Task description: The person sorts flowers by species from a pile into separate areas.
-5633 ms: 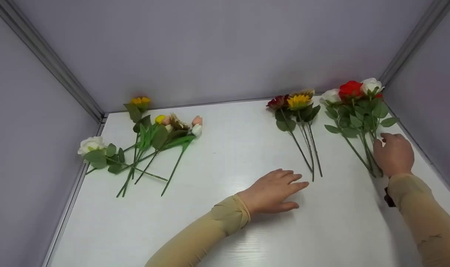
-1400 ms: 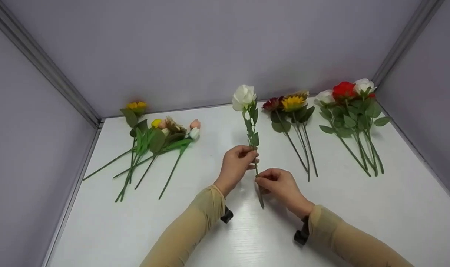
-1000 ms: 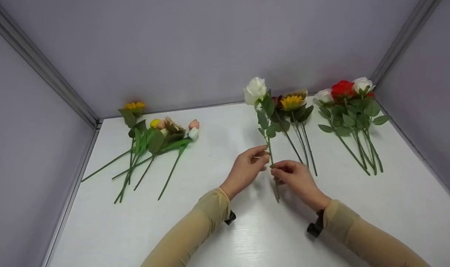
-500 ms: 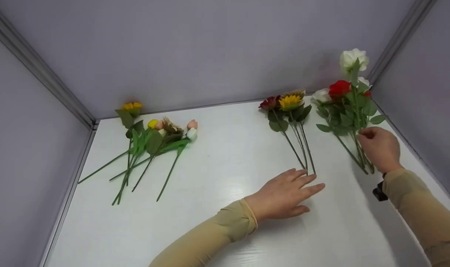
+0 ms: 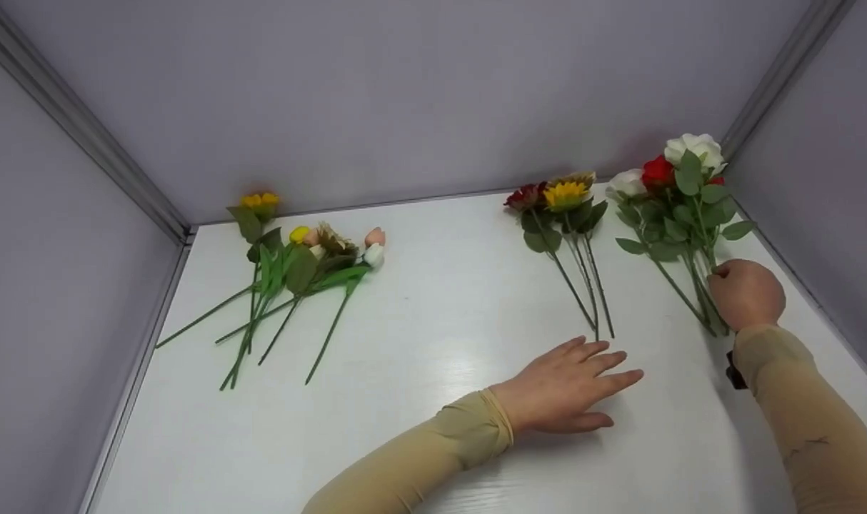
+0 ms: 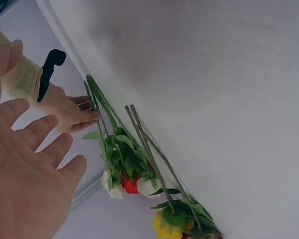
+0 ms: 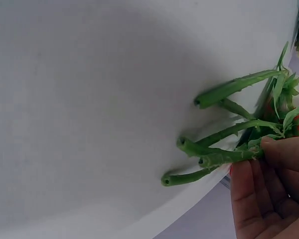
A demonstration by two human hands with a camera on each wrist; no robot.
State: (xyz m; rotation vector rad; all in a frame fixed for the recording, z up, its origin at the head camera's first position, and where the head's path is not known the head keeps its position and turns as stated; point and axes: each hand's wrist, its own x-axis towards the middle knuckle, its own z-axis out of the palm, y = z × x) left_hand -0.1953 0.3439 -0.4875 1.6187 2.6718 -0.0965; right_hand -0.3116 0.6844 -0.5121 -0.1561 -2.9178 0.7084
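Observation:
My right hand [image 5: 749, 294] pinches the stem of a white rose [image 5: 696, 151] at the far right. In the right wrist view, thumb and fingers hold that green stem [image 7: 224, 158] beside several other cut stem ends. The held rose lies over a bunch with a red rose [image 5: 658, 173] and another white rose [image 5: 626, 184]. My left hand [image 5: 565, 385] is spread with straight fingers and holds nothing. It is close over the table, just in front of the stem ends of a group with a yellow sunflower [image 5: 566, 195] and a dark red flower [image 5: 525, 197].
On the left of the white table [image 5: 433, 300] lies a crossed pile of flowers, with a sunflower [image 5: 261, 203], a white tulip [image 5: 374, 255] and a yellow bloom [image 5: 299, 234]. Grey panels [image 5: 419, 100] enclose the back and sides.
The white rose left on the far left earlier was held in both hands mid-table, then carried right and lowered onto the rose bunch. My left hand let go and spread its fingers.

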